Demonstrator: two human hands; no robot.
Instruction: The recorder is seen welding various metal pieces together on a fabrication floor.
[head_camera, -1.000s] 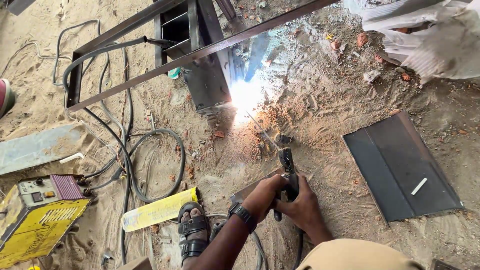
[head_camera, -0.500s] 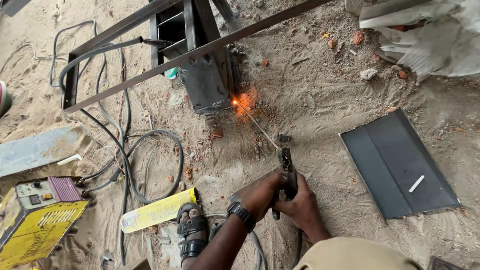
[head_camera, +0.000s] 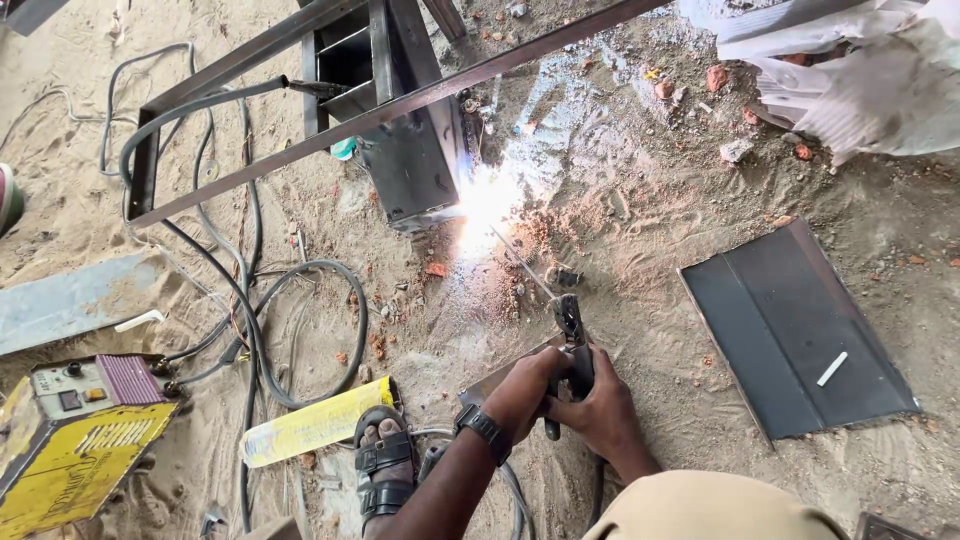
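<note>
Steel is what both hands are working on: the left hand (head_camera: 522, 388) and the right hand (head_camera: 597, 405) are wrapped tight around the dark handle of a welding holder (head_camera: 570, 330), low in the middle of the view. A thin rod (head_camera: 522, 264) runs from its clamp up to a bright white arc (head_camera: 487, 203) at the bottom corner of a dark metal box (head_camera: 405, 160) sitting on the sand inside a bar frame (head_camera: 300, 150).

The holder looks stiff and fairly light, best gripped by the insulated handle well behind the clamp; the rod looks thin and brittle, and probably hot near the tip.

The box is open on its upper side, with shelf-like plates inside; I cannot tell what else it holds. A yellow welding machine (head_camera: 70, 440) with cables (head_camera: 250, 330) sits at the left, and a dark metal sheet (head_camera: 790, 330) carrying 1 white stick (head_camera: 832, 368) lies at the right.
</note>
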